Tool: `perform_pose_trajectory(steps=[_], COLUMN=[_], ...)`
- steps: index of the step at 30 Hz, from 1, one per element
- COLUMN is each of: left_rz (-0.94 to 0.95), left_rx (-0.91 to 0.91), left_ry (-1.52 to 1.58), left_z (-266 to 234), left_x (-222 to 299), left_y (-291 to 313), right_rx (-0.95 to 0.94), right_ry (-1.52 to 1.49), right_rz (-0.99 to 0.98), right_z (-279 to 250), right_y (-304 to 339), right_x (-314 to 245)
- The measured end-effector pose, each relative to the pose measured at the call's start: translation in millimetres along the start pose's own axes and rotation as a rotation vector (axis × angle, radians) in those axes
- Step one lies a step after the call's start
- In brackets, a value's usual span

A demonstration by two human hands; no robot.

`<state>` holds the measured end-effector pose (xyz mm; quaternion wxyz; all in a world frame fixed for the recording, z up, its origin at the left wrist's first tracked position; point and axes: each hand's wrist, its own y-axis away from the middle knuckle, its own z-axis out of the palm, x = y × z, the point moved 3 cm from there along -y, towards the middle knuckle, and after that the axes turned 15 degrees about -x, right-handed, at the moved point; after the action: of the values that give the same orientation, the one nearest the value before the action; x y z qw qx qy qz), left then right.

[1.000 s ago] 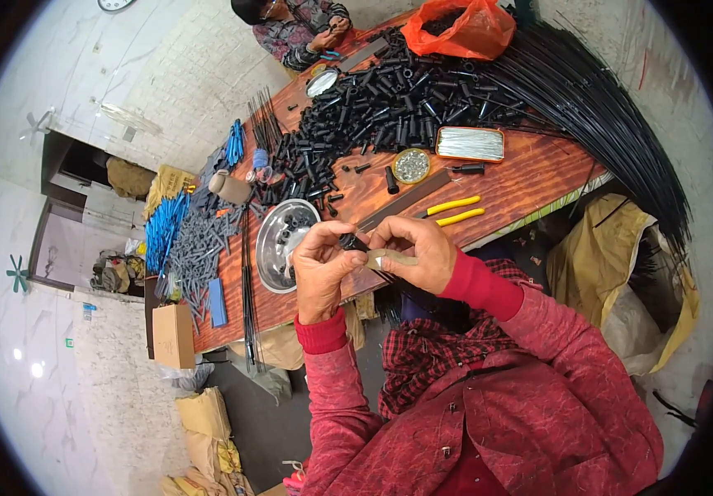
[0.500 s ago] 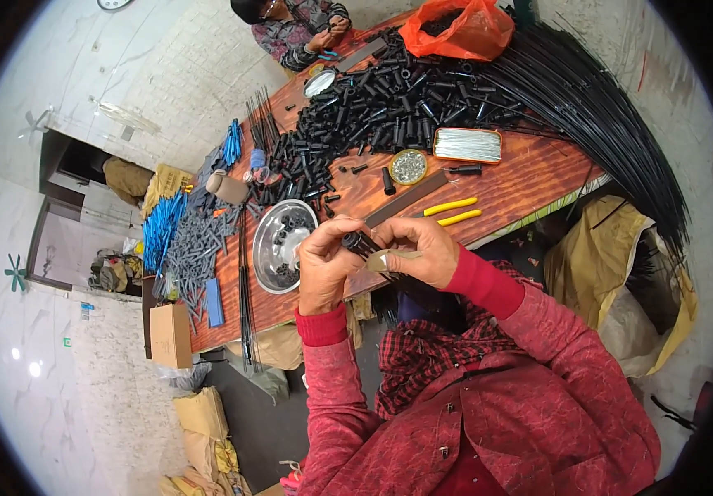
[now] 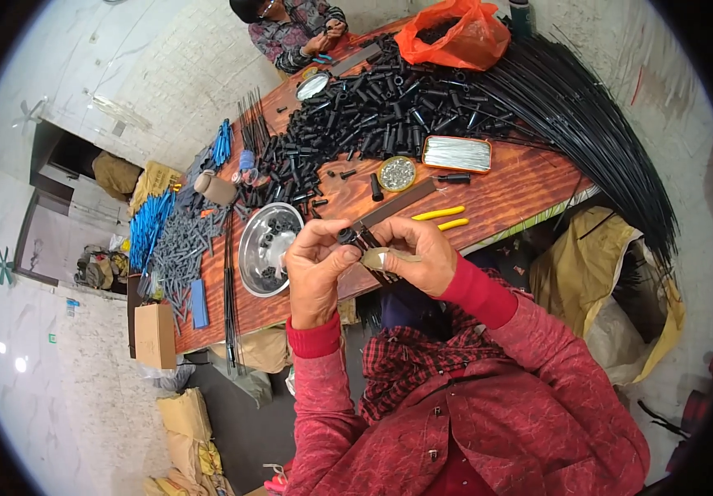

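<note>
Both hands meet above the near edge of the wooden surface [image 3: 530, 186]. Left hand [image 3: 317, 269] pinches a small black tube [image 3: 346, 236] at its fingertips. Right hand [image 3: 419, 255] closes around thin black rods [image 3: 370, 242]. Steel bowl [image 3: 267, 245] sits just beside.

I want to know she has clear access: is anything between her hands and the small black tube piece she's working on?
Nothing visible. The left hand and right hand both already grip the small black tube piece, held up in front of the wooden table, near the steel bowl. Her fingers cover part of it.
</note>
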<state>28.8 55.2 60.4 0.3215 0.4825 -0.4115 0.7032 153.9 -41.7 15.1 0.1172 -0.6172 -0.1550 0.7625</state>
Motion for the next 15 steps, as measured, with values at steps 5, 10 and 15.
perform_pose_trajectory(steps=[5,10,15], left_rz=[0.095,-0.003,-0.006], left_rx=[0.12,0.166,0.122], left_ry=[-0.107,-0.115,-0.117], left_z=[24,12,8], left_x=[24,4,4], left_y=[9,7,-3], right_rx=[-0.052,0.01,-0.007], right_ry=[-0.032,-0.12,-0.128], right_rz=[0.013,0.062,0.088], right_z=[5,-2,-12], right_y=[2,-3,-6], right_x=[-17,-2,8])
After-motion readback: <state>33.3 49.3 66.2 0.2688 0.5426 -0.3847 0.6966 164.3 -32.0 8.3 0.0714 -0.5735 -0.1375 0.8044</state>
